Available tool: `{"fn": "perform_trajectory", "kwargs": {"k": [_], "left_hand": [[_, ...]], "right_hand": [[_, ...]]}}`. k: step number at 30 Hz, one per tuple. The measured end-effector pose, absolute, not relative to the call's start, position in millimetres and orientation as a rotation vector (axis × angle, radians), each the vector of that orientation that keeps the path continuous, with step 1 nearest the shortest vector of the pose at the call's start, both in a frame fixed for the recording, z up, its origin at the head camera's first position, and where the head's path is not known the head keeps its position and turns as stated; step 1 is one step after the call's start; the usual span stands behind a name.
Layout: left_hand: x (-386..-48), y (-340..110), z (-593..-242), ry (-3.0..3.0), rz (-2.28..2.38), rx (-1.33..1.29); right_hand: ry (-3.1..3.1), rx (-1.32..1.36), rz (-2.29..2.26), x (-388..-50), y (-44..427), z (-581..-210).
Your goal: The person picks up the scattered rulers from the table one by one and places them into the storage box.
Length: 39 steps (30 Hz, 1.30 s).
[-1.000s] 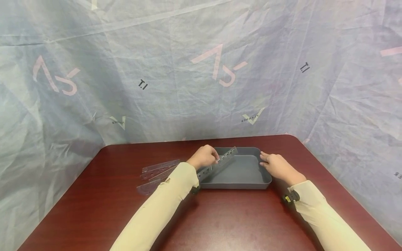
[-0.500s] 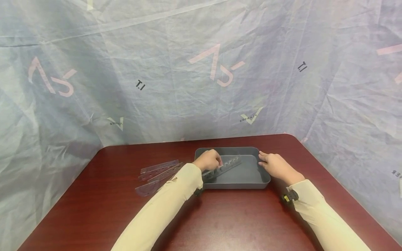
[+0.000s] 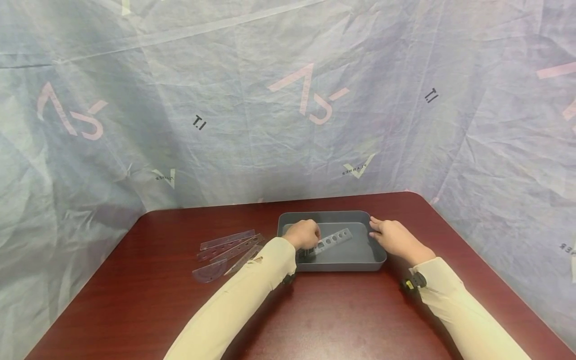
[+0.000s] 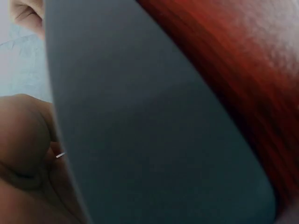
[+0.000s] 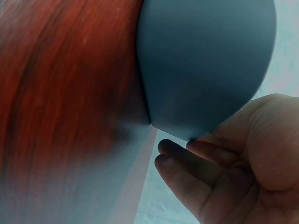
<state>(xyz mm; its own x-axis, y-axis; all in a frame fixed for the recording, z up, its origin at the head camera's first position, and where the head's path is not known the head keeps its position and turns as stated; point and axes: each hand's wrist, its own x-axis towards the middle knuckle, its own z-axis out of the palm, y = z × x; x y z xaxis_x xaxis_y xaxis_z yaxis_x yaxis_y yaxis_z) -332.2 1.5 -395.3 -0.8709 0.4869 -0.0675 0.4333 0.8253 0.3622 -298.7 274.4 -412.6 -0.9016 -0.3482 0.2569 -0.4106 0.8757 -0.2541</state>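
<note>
Inside the grey tray (image 3: 333,267), a clear ruler with cut-out holes (image 3: 335,239) lies slanted, its right end toward the back. My left hand (image 3: 303,234) pinches the ruler near its left part, with the fingers down inside the tray; the hand covers part of it. In the left wrist view the tray's side (image 4: 140,112) hides most of the left hand (image 4: 23,154). At the tray's right end, my right hand (image 3: 398,241) touches the rim. The right wrist view shows that hand (image 5: 233,163) with some fingers at the tray wall (image 5: 205,65) and others extended below it.
Left of the tray, several clear stencil rulers (image 3: 228,241) lie fanned out on the dark red table (image 3: 135,290), with a clear protractor (image 3: 209,271) in front of them. A printed grey cloth (image 3: 252,125) hangs behind the table.
My left hand has moved right and down into the tray, and the ruler has gone from raised and steeply slanted to lying low inside. The right hand stays at the rim.
</note>
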Motion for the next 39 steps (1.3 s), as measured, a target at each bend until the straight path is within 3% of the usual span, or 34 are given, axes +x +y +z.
{"fn": "perform_trajectory", "kwargs": {"k": [39], "left_hand": [[-333.0, 3.8, -402.5, 2.914, 0.447, 0.719]], "right_hand": [[-2.811, 0.621, 0.449, -297.7, 271.2, -414.2]]}}
